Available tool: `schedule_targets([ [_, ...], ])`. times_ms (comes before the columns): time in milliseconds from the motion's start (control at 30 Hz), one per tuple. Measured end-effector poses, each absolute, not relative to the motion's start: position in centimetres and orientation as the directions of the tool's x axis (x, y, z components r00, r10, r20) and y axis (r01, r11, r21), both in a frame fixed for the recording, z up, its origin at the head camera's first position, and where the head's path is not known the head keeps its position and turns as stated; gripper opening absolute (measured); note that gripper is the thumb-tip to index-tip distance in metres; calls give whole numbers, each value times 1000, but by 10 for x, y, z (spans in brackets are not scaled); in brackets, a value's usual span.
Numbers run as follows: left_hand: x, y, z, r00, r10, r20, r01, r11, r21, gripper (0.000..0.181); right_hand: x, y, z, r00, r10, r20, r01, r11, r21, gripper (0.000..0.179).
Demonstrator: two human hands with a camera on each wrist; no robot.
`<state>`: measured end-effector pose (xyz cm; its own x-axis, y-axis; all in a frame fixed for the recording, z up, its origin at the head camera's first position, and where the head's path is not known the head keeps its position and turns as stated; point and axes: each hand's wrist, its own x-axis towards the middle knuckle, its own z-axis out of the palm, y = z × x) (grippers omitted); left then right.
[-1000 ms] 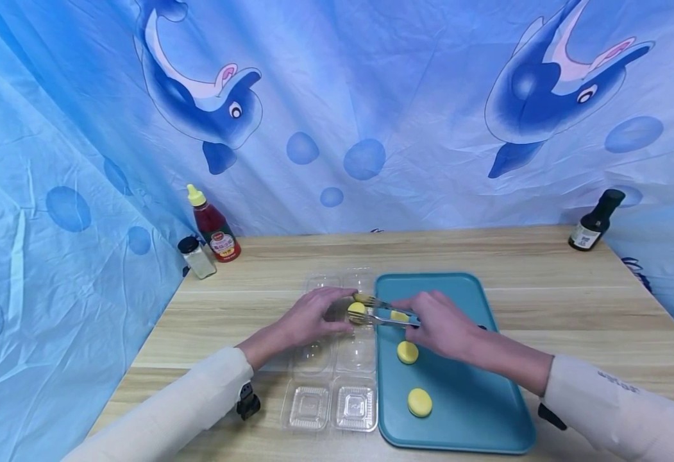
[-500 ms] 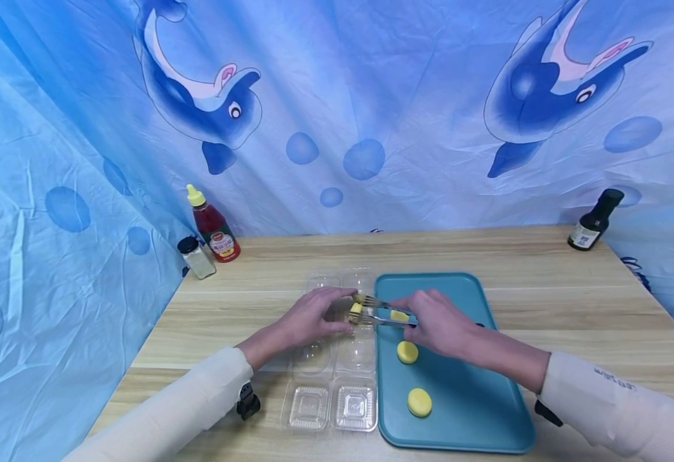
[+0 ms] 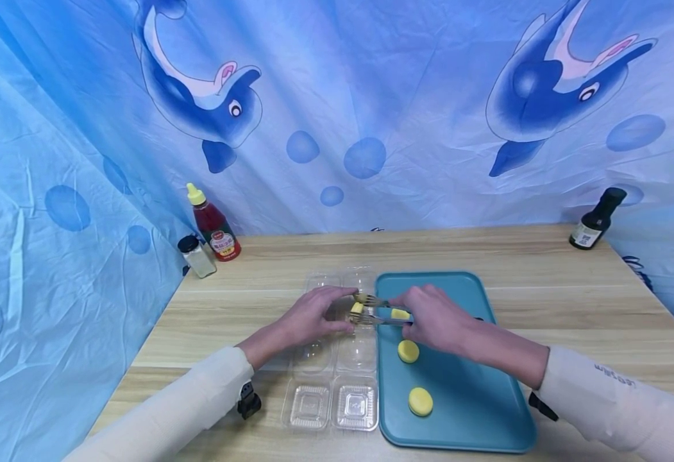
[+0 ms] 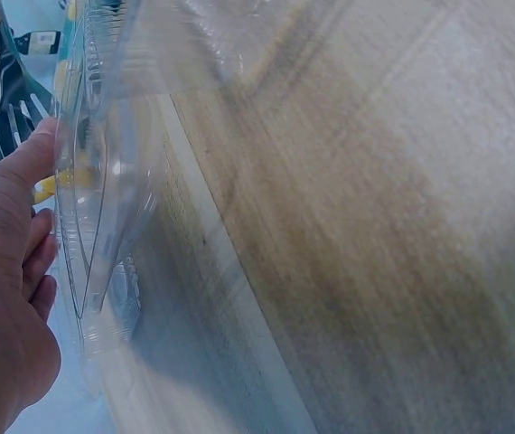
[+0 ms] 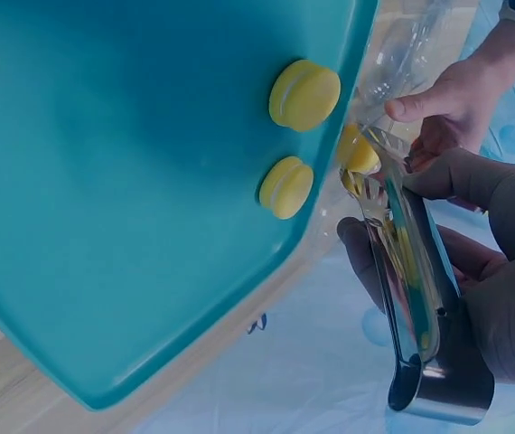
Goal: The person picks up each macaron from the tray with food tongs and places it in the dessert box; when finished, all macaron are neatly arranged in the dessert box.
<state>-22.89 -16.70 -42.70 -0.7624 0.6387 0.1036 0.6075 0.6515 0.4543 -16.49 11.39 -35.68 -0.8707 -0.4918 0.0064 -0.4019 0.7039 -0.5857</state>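
R hand [image 3: 437,323] grips metal tongs [image 3: 384,321], tips parted w/ a yellow cookie [image 3: 357,308] btwn them, at clear box [image 3: 355,403], L hand [image 3: 318,314] at cookie's 9 o'clock, thumb & forefinger spread, holding nothing I can make out, teal tray [image 3: 469,404] at 3–4 o'clock w/ 3 more cookies [image 3: 420,402].

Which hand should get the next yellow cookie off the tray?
Probably right: the right hand holds the tongs and is above the blue tray, near yellow cookies; the left hand is at the clear container.
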Motion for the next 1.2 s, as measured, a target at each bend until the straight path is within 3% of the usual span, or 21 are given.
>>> schedule_targets([
  [533,-228,-166,-427,-757,643,118,617,643,453,78,-163,118,-353,-868,-497,14,-405,690,-600,50],
  [867,-227,-167,-425,-772,629,92,593,660,462,79,-164,121,-343,-844,-533,50,-474,700,-535,46],
  [1200,-228,-167,-425,-749,651,122,627,637,449,78,-168,116,-347,-844,-536,28,-470,712,-521,45],
])
